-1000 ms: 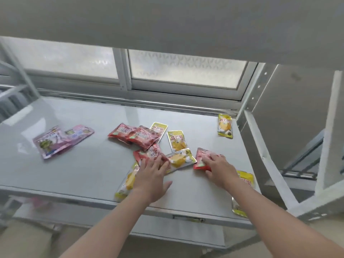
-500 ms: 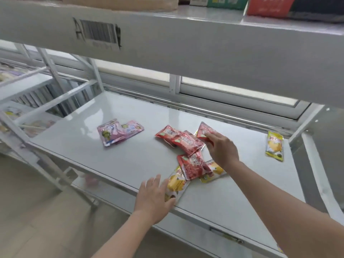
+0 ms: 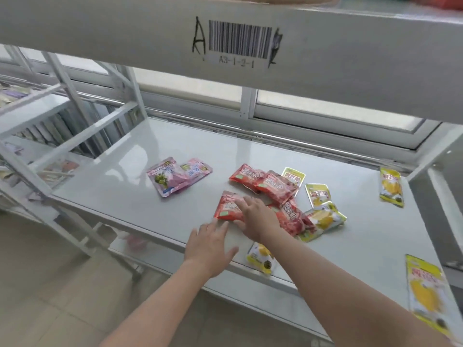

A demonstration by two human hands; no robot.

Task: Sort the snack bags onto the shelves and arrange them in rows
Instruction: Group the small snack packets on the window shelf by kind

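Pressing down on a red snack bag (image 3: 228, 207) with the right hand (image 3: 259, 220) — fingers stretched fairly straight across its top, thumb at its near corner, not curled round it. Resting the left hand (image 3: 209, 246) flat on the white shelf (image 3: 120, 196), spread and relaxed, gripping nothing, fingertips just touching the near edge of that same bag.

Lying toward the front of the shelf, just left of the other red bags (image 3: 269, 185), themselves overlapping in a loose heap, one of them partly hidden behind the right hand. Scattered to the right of the heap and partly under it: several yellow bags (image 3: 323, 219), none lined up. Sitting near the front edge, beside the right forearm, a lone yellow bag (image 3: 260, 257); standing well apart by the right-hand post, a far yellow bag (image 3: 390, 186); blurred at the front right corner, a large yellow bag (image 3: 423, 294). Overlapping each other to the left, well apart from the red ones, two pink bags (image 3: 172, 177).

Running across the top — the upper shelf beam (image 3: 100, 26), carrying a barcode label (image 3: 240, 40) with a hand-drawn A beside it.
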